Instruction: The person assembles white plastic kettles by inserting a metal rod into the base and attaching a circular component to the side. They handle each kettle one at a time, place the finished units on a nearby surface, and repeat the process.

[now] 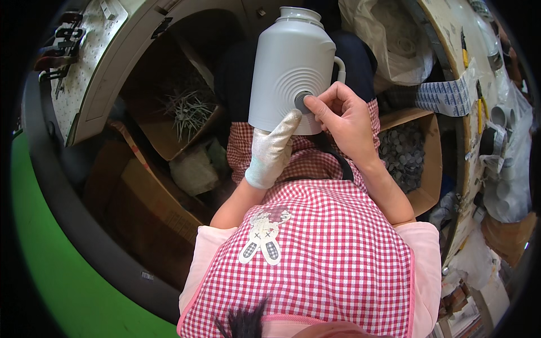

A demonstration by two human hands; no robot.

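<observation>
One blue-printed strip (448, 97) shows right of the jug (290, 62).

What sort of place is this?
Probably a small workshop: a cardboard box of loose grey discs, yellow-handled tools at the bench, and a grey jug in the gloved left hand.

Apron (338, 248): red-and-white gingham, edged in pink binding (412, 281). Chest appliqué (262, 239): off-white rabbit head, cross-shaped eyes, ears lined in dark check. Sleeves (424, 248): plain light pink, short, loose-cut. Left hand (274, 147): fitted with an off-white fabric glove, pale green tint toward the cuff (259, 177). Right hand (345, 121): ungloved. Forearms: uncovered. Trousers (363, 53): dark navy. A narrow black band (342, 165) shows above the bib.
</observation>
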